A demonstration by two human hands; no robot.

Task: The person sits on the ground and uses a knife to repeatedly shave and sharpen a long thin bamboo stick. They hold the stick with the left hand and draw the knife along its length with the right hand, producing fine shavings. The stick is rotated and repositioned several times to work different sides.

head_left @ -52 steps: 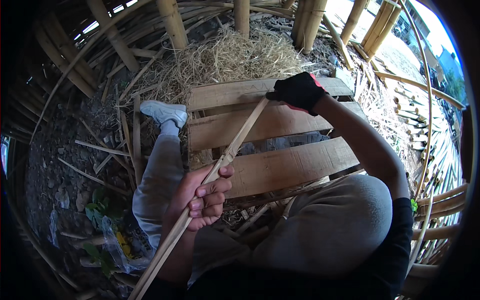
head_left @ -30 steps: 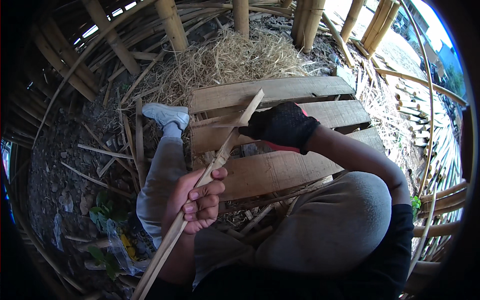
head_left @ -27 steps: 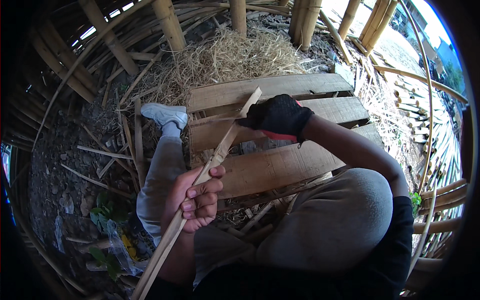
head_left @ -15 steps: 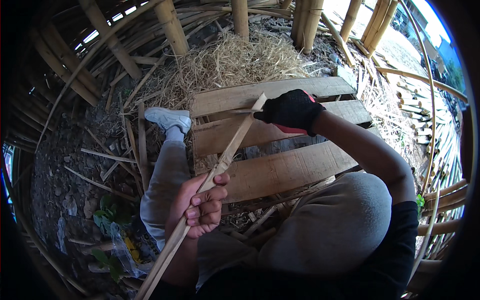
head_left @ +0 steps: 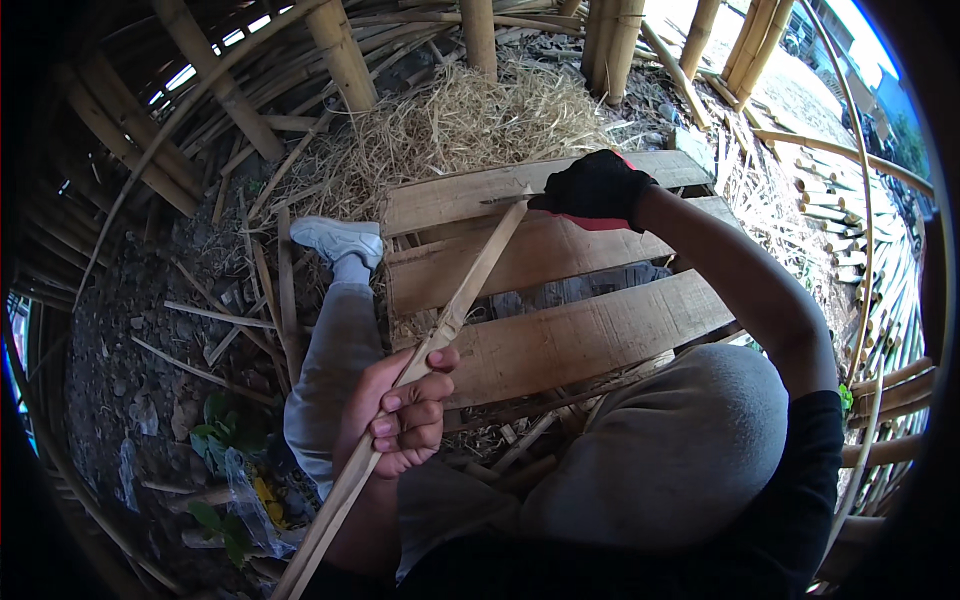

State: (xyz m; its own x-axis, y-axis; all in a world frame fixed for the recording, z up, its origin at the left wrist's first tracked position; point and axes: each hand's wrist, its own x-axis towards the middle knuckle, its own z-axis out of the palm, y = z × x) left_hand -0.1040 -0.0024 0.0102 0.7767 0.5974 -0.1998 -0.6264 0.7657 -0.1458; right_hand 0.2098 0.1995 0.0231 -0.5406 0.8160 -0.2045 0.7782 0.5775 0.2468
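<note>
A long split bamboo strip (head_left: 473, 283) runs slantwise from the lower left up over a slatted wooden platform (head_left: 590, 325). Bare fingers of my left hand (head_left: 400, 412) are wrapped round its middle, just below a node. My right hand (head_left: 592, 192), in a black and red glove, is closed on a knife (head_left: 505, 200); the handle is hidden in the glove. The thin blade points left and lies at the strip's far tip, apparently touching it. The strip's near end passes out of view at the lower edge.
Pale shavings (head_left: 450, 120) are heaped behind the platform. Upright bamboo posts (head_left: 343, 55) stand at the back. Cut bamboo poles (head_left: 875, 270) lie stacked at the right. Loose strips (head_left: 205, 365) and a leafy plant (head_left: 215, 435) are on the ground at the left, beside my shoe (head_left: 338, 240).
My right hand and the knife have moved up and slightly right, along the strip to its far tip. My left hand and the strip stay in place.
</note>
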